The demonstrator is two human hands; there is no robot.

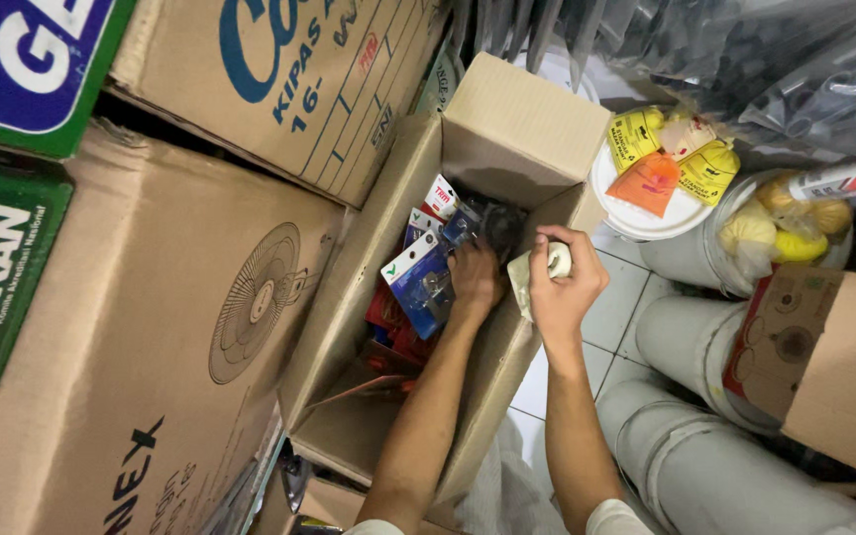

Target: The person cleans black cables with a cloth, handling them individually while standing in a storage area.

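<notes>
While the left hand [475, 279] digs among packets in the open carton [532, 119], the right hand [564, 277] has its grip closed around a white roll [557, 260].

Open carton [507, 129]: plain brown card. Packets inside it [418, 272]: blue and white cards, red ones beneath. Large box left of the carton [151, 337]: brown, with a dark line drawing of a fan. Bucket lid right of the carton [636, 223]: white, bearing yellow and orange packets [671, 159]. Pipes below the lid [686, 347]: pale grey.
</notes>
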